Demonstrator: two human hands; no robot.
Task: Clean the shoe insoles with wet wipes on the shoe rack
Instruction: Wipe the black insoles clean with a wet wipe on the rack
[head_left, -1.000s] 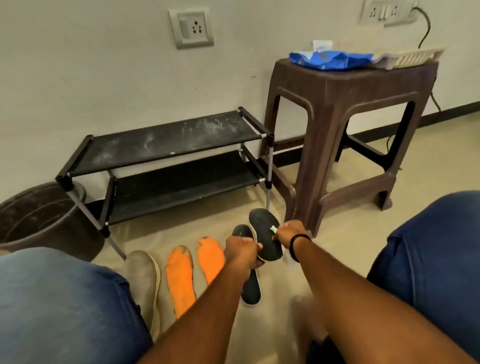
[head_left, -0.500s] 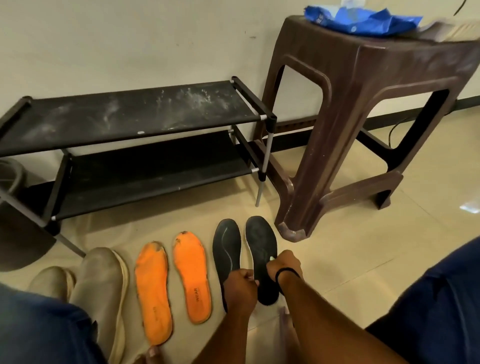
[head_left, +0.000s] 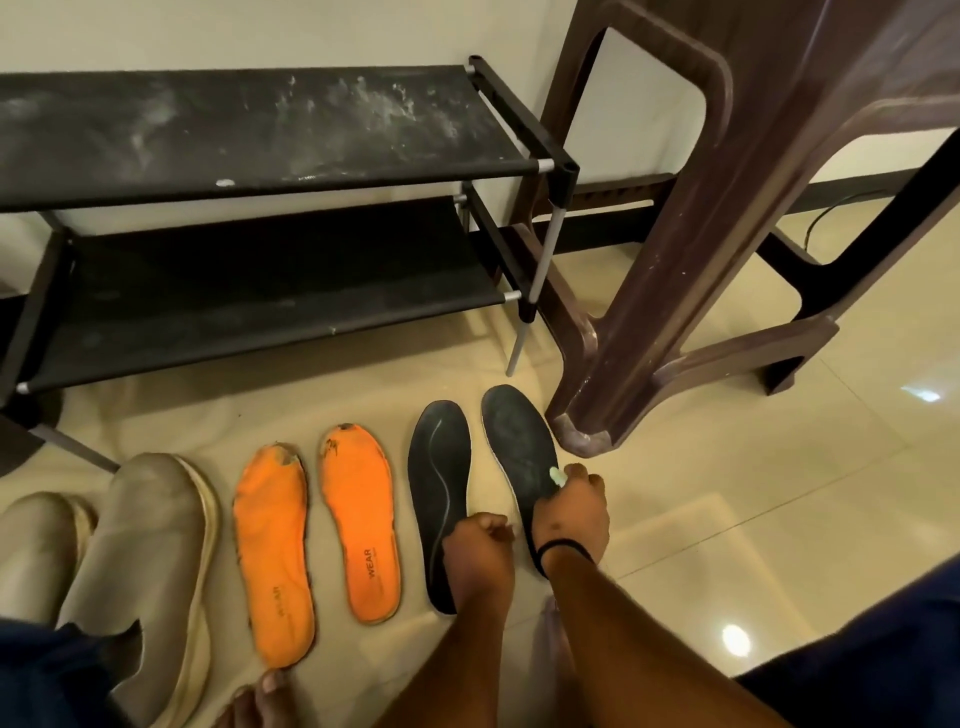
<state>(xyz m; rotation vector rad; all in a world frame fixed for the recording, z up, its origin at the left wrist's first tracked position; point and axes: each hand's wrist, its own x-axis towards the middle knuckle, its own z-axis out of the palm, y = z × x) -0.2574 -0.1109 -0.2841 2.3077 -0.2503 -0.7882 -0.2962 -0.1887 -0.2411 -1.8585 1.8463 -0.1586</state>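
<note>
Setting two flat black foam insoles (head_left: 519, 457) on the beige floor tiles (head_left: 727, 493), right hand (head_left: 571, 514) pinching one's edge, left hand (head_left: 480, 551) curled at the other (head_left: 439, 488); next: fetch wipe.

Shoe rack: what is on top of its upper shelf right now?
The shoe rack's upper shelf shows only whitish dust smears and a small white speck; no insoles lie on it. Its left end runs out of frame, so that part is unseen.

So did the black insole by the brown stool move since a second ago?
Yes. The right black insole was held up in the air; now it lies flat on the floor beside the brown stool's leg, right hand on it.
</note>
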